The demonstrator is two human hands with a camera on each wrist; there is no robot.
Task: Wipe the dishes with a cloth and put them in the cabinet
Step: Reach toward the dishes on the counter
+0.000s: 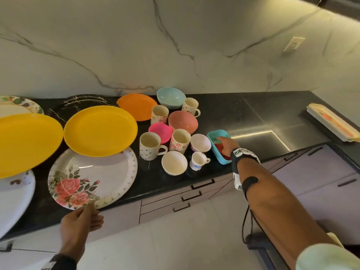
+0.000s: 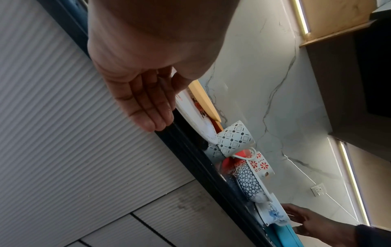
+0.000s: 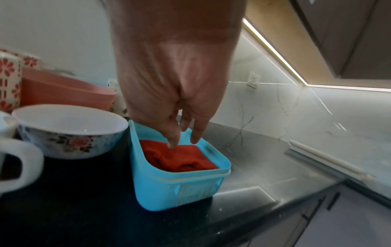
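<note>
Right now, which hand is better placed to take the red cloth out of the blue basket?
The right hand. Its fingertips already reach down to the red cloth inside the blue basket. The left hand is far off, at the rim of the rose plate.

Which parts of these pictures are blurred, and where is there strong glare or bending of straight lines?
Head view: the counter shows a bright glare patch, its edge curves from the wide lens, and the left hand is motion-blurred. Left wrist view: the light strips are overexposed. Right wrist view: the right hand is soft, while the red cloth in the blue tub is fairly sharp.
</note>
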